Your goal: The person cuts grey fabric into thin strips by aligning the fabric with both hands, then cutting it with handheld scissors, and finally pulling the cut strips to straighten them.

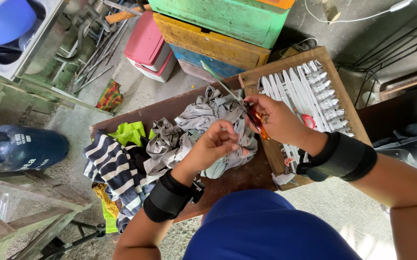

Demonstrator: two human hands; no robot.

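Note:
My right hand (277, 118) grips orange-handled scissors (237, 98), blades pointing up and away to the left. My left hand (214, 143) pinches a piece of grey cloth (203, 115) from the heap of grey rags on the dark brown table (240, 177). The two hands are close together above the heap. Both wrists wear black bands.
A wooden tray (331, 67) of white strips and a red-handled tool lies at the right. A striped navy-white cloth (112, 166) and green cloth (129, 132) hang off the table's left. Painted wooden boxes (213, 43), a pink-lidded box (146, 45) and a blue gas cylinder (21, 147) stand around.

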